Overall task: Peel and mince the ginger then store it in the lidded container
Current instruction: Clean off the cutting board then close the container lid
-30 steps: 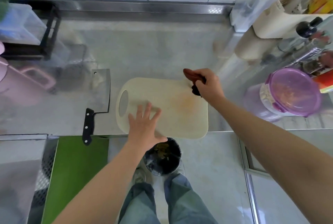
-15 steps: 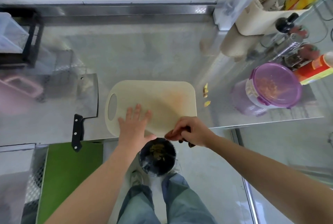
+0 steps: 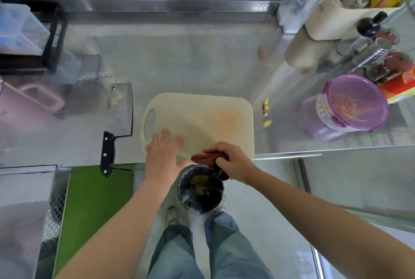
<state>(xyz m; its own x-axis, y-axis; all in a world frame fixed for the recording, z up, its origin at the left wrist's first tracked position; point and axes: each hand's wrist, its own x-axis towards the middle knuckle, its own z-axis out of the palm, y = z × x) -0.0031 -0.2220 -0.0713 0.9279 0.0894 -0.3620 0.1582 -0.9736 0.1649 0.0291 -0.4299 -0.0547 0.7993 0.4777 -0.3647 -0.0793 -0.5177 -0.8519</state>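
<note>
Cream plastic board (image 3: 197,119) lies on the steel counter (image 3: 190,65), its near edge at the counter's lip. My left hand (image 3: 162,157) rests flat on the board's near left part, fingers straight and spread, with nothing in it. My right hand (image 3: 233,163) is curled round a reddish-brown cloth (image 3: 202,157), bunched in my fingers at the board's near edge, just beside my left thumb. Below both hands, on the floor in front of my feet, stands a bin (image 3: 186,205) with brownish scraps inside. The container (image 3: 323,110) sits on the counter well to the right of the board with its purple lid (image 3: 368,90) on. Through the lid I see an orange-brown patch that looks like the minced ginger (image 3: 343,102). A few yellowish bits (image 3: 266,108) lie on the counter just right of the board. The cleaver (image 3: 120,108) lies flat just left of the board, black handle toward me and past the counter's edge.
</note>
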